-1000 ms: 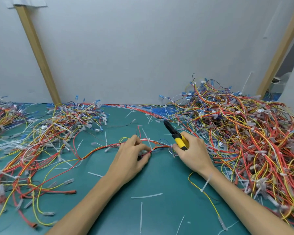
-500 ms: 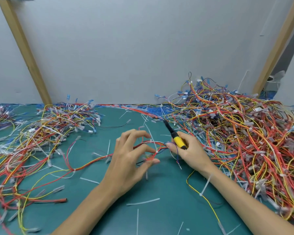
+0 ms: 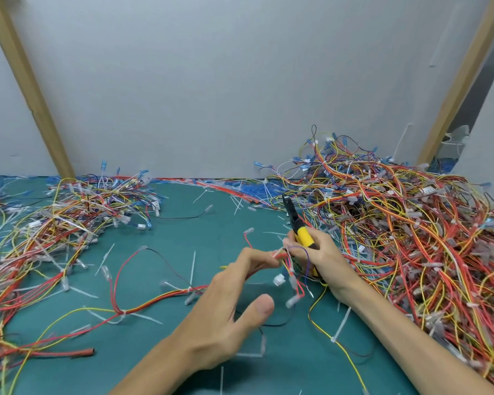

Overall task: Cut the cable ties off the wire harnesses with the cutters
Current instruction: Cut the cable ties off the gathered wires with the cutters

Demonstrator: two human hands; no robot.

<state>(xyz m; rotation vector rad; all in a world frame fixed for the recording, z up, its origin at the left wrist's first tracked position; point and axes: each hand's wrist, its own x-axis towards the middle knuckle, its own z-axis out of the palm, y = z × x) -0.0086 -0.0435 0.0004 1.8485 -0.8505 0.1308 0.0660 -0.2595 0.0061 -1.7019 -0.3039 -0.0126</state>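
Note:
My right hand (image 3: 322, 260) grips the yellow-handled cutters (image 3: 303, 235), whose black jaws point up and away from me. Its fingertips also pinch a thin red wire harness (image 3: 154, 299) that runs left across the green mat. White cable ties (image 3: 189, 289) sit on that harness. My left hand (image 3: 226, 306) is spread, its straight fingertips touching the red wires beside my right fingers, with the thumb held well apart. The harness end with small white connectors (image 3: 278, 280) dangles between both hands.
A big tangle of red and yellow harnesses (image 3: 411, 238) fills the right side. A smaller pile (image 3: 83, 212) lies at the left. Cut white ties (image 3: 194, 266) are scattered over the green mat (image 3: 211, 229). A red sleeve (image 3: 82, 352) lies near left. Wooden posts and a white wall stand behind.
My left hand has let go of the harness and spread its fingers. My right hand has lifted the harness end off the mat, with the cutters now more upright.

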